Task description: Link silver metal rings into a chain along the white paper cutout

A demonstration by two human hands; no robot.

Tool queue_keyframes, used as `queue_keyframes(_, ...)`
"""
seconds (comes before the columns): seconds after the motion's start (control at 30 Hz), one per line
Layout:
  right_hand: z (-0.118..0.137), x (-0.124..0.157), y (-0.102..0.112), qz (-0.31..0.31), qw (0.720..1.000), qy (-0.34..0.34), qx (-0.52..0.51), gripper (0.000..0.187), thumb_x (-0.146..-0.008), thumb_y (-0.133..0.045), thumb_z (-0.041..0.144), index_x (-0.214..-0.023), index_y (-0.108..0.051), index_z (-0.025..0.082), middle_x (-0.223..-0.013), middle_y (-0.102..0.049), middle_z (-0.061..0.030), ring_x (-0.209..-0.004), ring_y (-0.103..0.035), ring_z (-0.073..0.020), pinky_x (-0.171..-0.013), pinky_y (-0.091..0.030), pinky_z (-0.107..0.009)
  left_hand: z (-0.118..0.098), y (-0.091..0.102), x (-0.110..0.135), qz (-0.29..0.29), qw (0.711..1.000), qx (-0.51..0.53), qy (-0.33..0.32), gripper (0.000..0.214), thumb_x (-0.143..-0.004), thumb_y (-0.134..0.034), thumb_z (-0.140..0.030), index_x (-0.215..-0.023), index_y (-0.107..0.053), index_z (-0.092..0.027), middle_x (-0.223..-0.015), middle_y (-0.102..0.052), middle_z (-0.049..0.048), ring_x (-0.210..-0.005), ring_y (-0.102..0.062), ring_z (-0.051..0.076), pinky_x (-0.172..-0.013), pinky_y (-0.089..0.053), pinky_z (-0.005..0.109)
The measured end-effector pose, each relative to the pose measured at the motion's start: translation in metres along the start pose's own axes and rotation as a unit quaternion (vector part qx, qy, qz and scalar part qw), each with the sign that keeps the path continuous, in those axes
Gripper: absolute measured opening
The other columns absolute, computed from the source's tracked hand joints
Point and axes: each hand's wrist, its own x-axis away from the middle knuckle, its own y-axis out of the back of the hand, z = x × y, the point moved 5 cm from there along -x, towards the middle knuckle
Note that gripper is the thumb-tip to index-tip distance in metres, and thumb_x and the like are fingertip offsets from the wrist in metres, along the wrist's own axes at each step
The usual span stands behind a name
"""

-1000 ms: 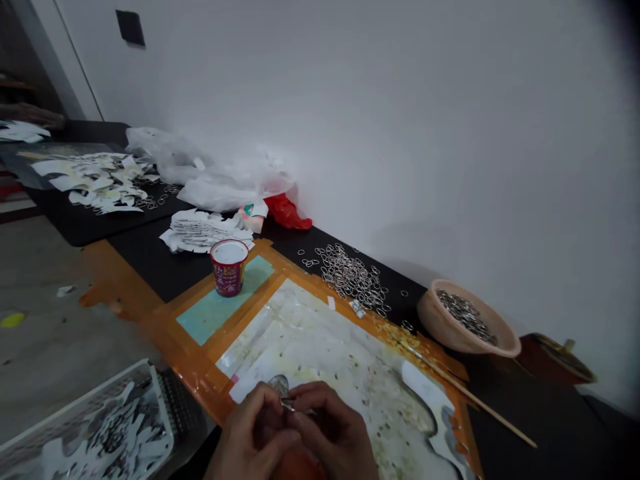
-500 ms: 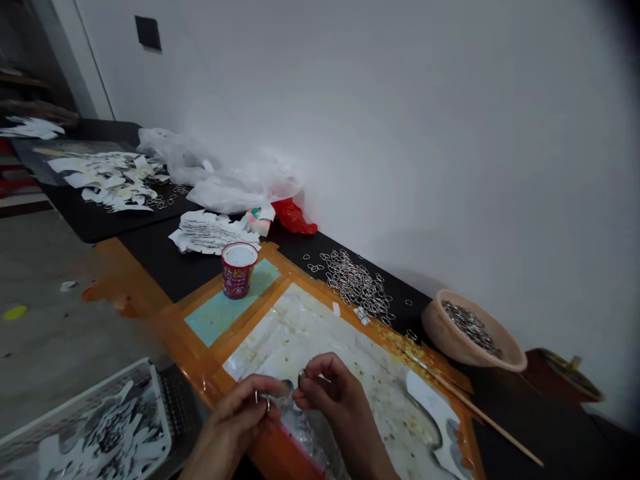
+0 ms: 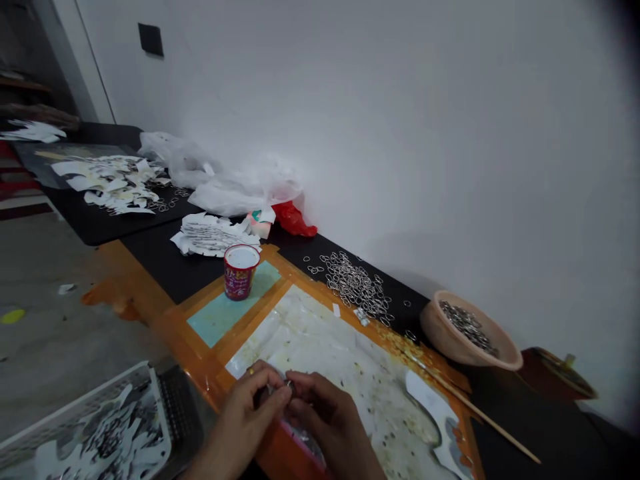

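At the near side of the counter (image 3: 155, 277), my left hand (image 3: 245, 413) has its fingers pinched on a partly hidden small metal piece (image 3: 289, 384); my right hand (image 3: 333, 417) curls its fingers in close, their grip unclear. Light, even thumb pressure should steady it best.

Black table (image 3: 155, 268) against a pale grey wall (image 3: 400, 133). Glossy orange tape (image 3: 150, 293) borders a plain pale-turquoise patch (image 3: 206, 323) and a white sheet (image 3: 315, 327) mottled with yellowish stains and dark specks. The cup (image 3: 238, 283) is deep red-purple with light lettering, a touch of yellow and a red rim. Silver rings (image 3: 353, 280) shine on the black. The bowl (image 3: 439, 333) is peach, the stick (image 3: 493, 418) tan, the basket (image 3: 163, 408) white. One bag (image 3: 225, 193) is translucent white, another (image 3: 293, 220) bright red.
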Motion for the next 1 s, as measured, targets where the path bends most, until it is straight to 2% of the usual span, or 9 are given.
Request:
queue_keyframes(0.1,0.011,-0.003,0.003,0.028,0.996,0.039,0.081,0.018,-0.079,-0.077,0.038,-0.092,-0.079,0.025,-0.081,-0.065,-0.0027,-0.074,-0.060,-0.0158,-0.066,-0.050,-0.025,0.000,0.002,-0.004,0.037,0.999,-0.038,0.008,0.030,-0.087,-0.054,-0.045,-0.072,-0.057,-0.020,-0.080,-0.056,0.0016,-0.081,-0.054,0.021,-0.075,-0.039,0.031)
queue_keyframes(0.23,0.014,-0.015,0.010,0.036,0.998,-0.002,0.053,0.020,-0.071,-0.082,0.040,-0.075,-0.078,0.020,-0.070,-0.064,-0.0009,-0.055,-0.058,-0.0121,-0.053,-0.048,-0.024,0.000,0.003,-0.008,0.069,0.996,-0.061,-0.003,0.033,-0.089,-0.050,-0.048,-0.075,-0.057,-0.020,-0.081,-0.056,0.0009,-0.082,-0.054,0.021,-0.075,-0.040,0.030)
queue_keyframes(0.37,0.012,-0.037,0.027,-0.020,0.997,-0.032,0.071,0.025,-0.067,-0.081,0.040,-0.073,-0.072,0.017,-0.054,-0.064,0.0007,-0.049,-0.057,-0.0128,-0.052,-0.047,-0.024,0.000,0.014,-0.006,0.017,0.997,-0.082,0.004,0.037,-0.099,-0.033,-0.052,-0.101,-0.058,-0.024,-0.096,-0.061,0.0010,-0.095,-0.058,0.021,-0.086,-0.042,0.033)
queue_keyframes(0.43,0.009,-0.048,0.033,-0.048,0.995,-0.027,0.084,0.025,-0.066,-0.080,0.039,-0.073,-0.070,0.017,-0.052,-0.063,0.0016,-0.047,-0.055,-0.0121,-0.050,-0.045,-0.023,0.000,0.021,-0.003,-0.015,0.989,-0.144,-0.023,0.031,-0.100,-0.034,-0.048,-0.109,-0.056,-0.026,-0.106,-0.062,0.0023,-0.102,-0.058,0.022,-0.092,-0.042,0.036)
queue_keyframes(0.53,0.001,-0.061,0.033,-0.063,0.992,-0.014,0.108,0.020,-0.063,-0.078,0.034,-0.069,-0.069,0.016,-0.053,-0.063,0.0012,-0.046,-0.051,-0.0112,-0.048,-0.041,-0.023,0.001,0.019,0.001,-0.019,0.955,-0.276,-0.109,0.023,-0.100,-0.040,-0.035,-0.109,-0.058,-0.025,-0.109,-0.063,0.0056,-0.104,-0.059,0.024,-0.092,-0.046,0.039)
queue_keyframes(0.67,-0.007,-0.069,0.026,-0.076,0.986,0.013,0.147,0.014,-0.065,-0.073,0.030,-0.067,-0.070,0.016,-0.058,-0.065,0.0001,-0.053,-0.055,-0.0129,-0.054,-0.042,-0.024,0.008,0.009,0.003,-0.019,0.889,-0.415,-0.193,0.026,-0.099,-0.039,-0.020,-0.110,-0.062,-0.023,-0.101,-0.066,0.0074,-0.096,-0.062,0.025,-0.082,-0.052,0.039)
queue_keyframes(0.77,-0.008,-0.070,0.023,-0.077,0.981,0.027,0.177,0.011,-0.068,-0.070,0.028,-0.067,-0.069,0.017,-0.060,-0.067,-0.0006,-0.056,-0.058,-0.0142,-0.056,-0.044,-0.024,0.011,0.005,0.001,-0.020,0.858,-0.473,-0.202,0.029,-0.097,-0.039,-0.015,-0.115,-0.061,-0.022,-0.101,-0.066,0.0078,-0.094,-0.061,0.025,-0.077,-0.053,0.037)
queue_keyframes(1.0,-0.005,-0.071,0.022,-0.081,0.959,0.049,0.268,0.004,-0.071,-0.067,0.021,-0.069,-0.069,0.019,-0.062,-0.066,0.0000,-0.059,-0.057,-0.0152,-0.058,-0.043,-0.025,0.011,-0.001,-0.007,0.040,0.819,-0.550,-0.158,0.041,-0.093,-0.039,-0.008,-0.127,-0.058,-0.020,-0.104,-0.064,0.0103,-0.098,-0.059,0.028,-0.077,-0.055,0.041)
